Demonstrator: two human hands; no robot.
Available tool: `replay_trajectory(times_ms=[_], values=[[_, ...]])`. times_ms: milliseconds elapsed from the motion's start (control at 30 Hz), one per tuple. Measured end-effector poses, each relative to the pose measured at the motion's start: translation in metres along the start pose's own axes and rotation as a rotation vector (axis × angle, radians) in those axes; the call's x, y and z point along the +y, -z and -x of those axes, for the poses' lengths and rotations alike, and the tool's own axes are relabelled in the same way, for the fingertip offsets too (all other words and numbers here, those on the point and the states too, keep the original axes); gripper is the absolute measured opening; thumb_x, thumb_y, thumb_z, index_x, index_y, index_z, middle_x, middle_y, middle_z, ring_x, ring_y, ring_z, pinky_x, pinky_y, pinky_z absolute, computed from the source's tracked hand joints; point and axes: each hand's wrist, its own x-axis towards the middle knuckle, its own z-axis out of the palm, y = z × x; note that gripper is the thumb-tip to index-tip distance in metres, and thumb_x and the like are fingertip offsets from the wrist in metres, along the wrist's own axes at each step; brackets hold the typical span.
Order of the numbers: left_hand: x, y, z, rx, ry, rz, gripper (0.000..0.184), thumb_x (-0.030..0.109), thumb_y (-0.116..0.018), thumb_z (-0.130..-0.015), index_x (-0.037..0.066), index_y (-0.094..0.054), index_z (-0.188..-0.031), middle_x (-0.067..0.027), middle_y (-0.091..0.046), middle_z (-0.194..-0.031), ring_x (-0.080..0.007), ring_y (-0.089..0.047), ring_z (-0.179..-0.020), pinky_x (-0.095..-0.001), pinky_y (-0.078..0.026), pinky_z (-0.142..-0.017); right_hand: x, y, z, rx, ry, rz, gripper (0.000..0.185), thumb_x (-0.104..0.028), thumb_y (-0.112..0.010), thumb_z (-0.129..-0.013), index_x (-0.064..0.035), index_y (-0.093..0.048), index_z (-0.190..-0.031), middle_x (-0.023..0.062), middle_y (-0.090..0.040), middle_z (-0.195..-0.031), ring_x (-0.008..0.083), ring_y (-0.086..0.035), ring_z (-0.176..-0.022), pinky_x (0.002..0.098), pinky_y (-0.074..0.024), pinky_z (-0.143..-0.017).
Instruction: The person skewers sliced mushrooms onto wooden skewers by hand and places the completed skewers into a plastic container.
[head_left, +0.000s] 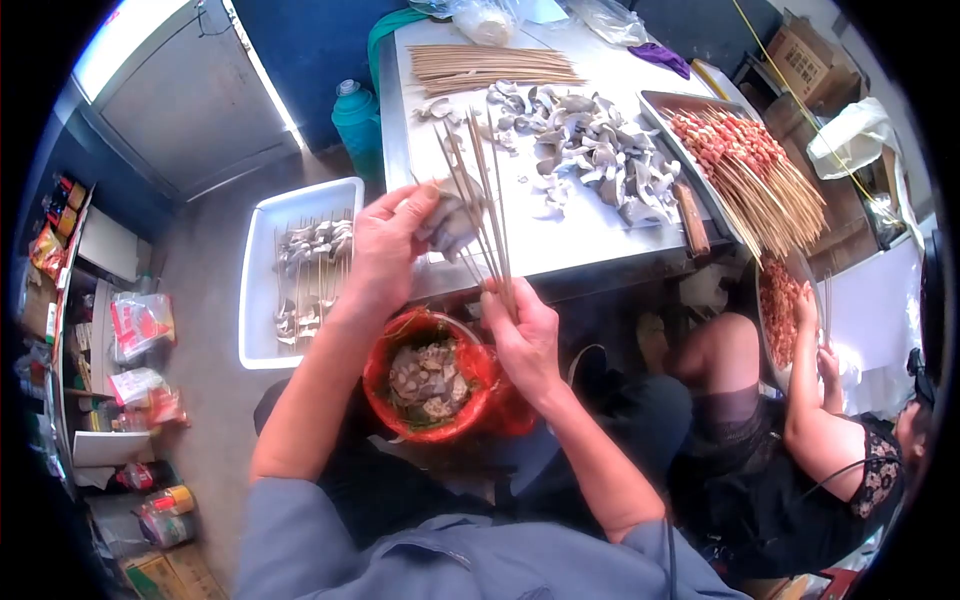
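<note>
My left hand (393,240) pinches a grey piece of oyster mushroom (452,222) above the table's front edge. Several thin bamboo skewers (490,215) fan upward from my right hand (525,335), which is closed around their lower ends. The skewers cross close to the held mushroom; whether one pierces it I cannot tell. Loose oyster mushroom pieces (610,150) lie heaped on the white table (540,250). Below my hands, between my legs, stands a red-lined bucket (425,430) with mushroom scraps inside.
On the left floor, a white tub (255,320) holds skewered mushrooms. Bare skewers (490,68) lie at the table's back. A tray of meat skewers (750,160) and a knife (690,218) are right. A co-worker (800,430) sits at right beside a meat tray (782,310).
</note>
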Motion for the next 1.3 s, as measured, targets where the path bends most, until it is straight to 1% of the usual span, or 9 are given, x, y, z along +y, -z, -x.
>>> replay_trajectory(times_ms=[67,300,367,533,600,767,1100,1167,1300], values=[[-0.011,-0.008,0.005,0.050,0.010,-0.020,0.024,0.019,-0.065,-0.095,-0.002,-0.068,-0.107,-0.0045,-0.069,-0.090,-0.0082,-0.063,-0.075,-0.0232,-0.051,-0.067,-0.003,-0.001,-0.004,0.022,-0.027,-0.035,0.013,-0.008,-0.058,-0.096,0.0004,-0.064,-0.104,-0.0027,-0.057,-0.072,0.0041,-0.051,-0.064,0.0202,-0.0415,-0.058],[-0.015,0.002,0.009,-0.028,0.082,-0.006,0.024,0.018,-0.066,-0.094,-0.002,-0.067,-0.107,-0.0057,-0.069,-0.091,-0.0108,-0.065,-0.080,-0.0250,-0.054,-0.070,0.001,-0.001,-0.010,0.050,0.004,-0.177,0.013,-0.005,-0.061,-0.093,0.0019,-0.065,-0.103,-0.0031,-0.053,-0.066,0.0035,-0.047,-0.060,0.0220,-0.0385,-0.053],[-0.019,0.003,0.012,-0.069,0.213,0.053,0.026,0.019,-0.064,-0.095,-0.002,-0.065,-0.111,-0.0071,-0.070,-0.096,-0.0136,-0.067,-0.086,-0.0296,-0.057,-0.079,-0.004,0.006,-0.009,-0.011,-0.080,-0.271,0.012,-0.004,-0.061,-0.093,0.0011,-0.066,-0.103,-0.0044,-0.056,-0.071,0.0033,-0.049,-0.062,0.0212,-0.0403,-0.054],[-0.016,0.003,0.014,-0.096,0.246,0.021,0.027,0.018,-0.065,-0.095,-0.003,-0.065,-0.111,-0.0082,-0.069,-0.096,-0.0151,-0.067,-0.084,-0.0307,-0.056,-0.079,-0.012,0.009,-0.006,-0.029,-0.163,-0.343,0.012,-0.004,-0.062,-0.092,0.0014,-0.067,-0.101,-0.0032,-0.060,-0.073,0.0045,-0.052,-0.061,0.0206,-0.0431,-0.055],[-0.015,0.005,0.014,-0.140,0.311,-0.061,0.028,0.019,-0.066,-0.094,-0.003,-0.065,-0.111,-0.0075,-0.069,-0.094,-0.0146,-0.067,-0.083,-0.0301,-0.056,-0.078,-0.013,0.010,-0.003,-0.008,-0.260,-0.406,0.006,-0.004,-0.063,-0.092,-0.0044,-0.067,-0.097,-0.0013,-0.059,-0.069,0.0036,-0.050,-0.055,0.0172,-0.0344,-0.048],[-0.017,-0.001,0.018,-0.137,0.307,-0.044,0.025,0.019,-0.067,-0.093,-0.001,-0.069,-0.107,-0.0045,-0.069,-0.092,-0.0109,-0.064,-0.079,-0.0246,-0.053,-0.071,-0.009,0.012,0.001,0.005,-0.286,-0.444,0.001,-0.007,-0.063,-0.093,-0.0069,-0.063,-0.092,0.0001,-0.058,-0.067,0.0029,-0.045,-0.050,0.0168,-0.0294,-0.044],[0.010,0.005,0.021,-0.227,0.111,-0.255,0.037,0.017,-0.070,-0.091,-0.001,-0.060,-0.122,-0.0088,-0.069,-0.106,-0.0122,-0.066,-0.092,-0.0248,-0.054,-0.081,-0.029,0.002,-0.003,-0.042,-0.235,-0.400,0.012,-0.017,-0.061,-0.097,-0.0056,-0.062,-0.096,0.0007,-0.056,-0.065,0.0014,-0.038,-0.047,0.0171,-0.0262,-0.042],[0.024,0.015,0.017,-0.123,-0.023,-0.197,0.033,0.012,-0.065,-0.093,-0.002,-0.057,-0.122,-0.0134,-0.069,-0.109,-0.0174,-0.068,-0.094,-0.0278,-0.055,-0.083,-0.036,-0.002,-0.003,-0.118,-0.277,-0.337,0.019,-0.020,-0.058,-0.099,-0.0037,-0.061,-0.090,-0.0024,-0.055,-0.064,0.0022,-0.044,-0.054,0.0188,-0.0341,-0.049],[0.084,0.086,-0.002,0.159,-0.225,-0.195,0.024,0.012,-0.056,-0.098,-0.001,-0.055,-0.118,-0.0198,-0.065,-0.114,-0.0302,-0.069,-0.098,-0.0358,-0.061,-0.081,-0.026,-0.017,-0.002,-0.181,-0.206,-0.203,0.028,-0.027,-0.058,-0.100,-0.0035,-0.060,-0.085,-0.0020,-0.054,-0.061,0.0031,-0.045,-0.054,0.0209,-0.0355,-0.048]])
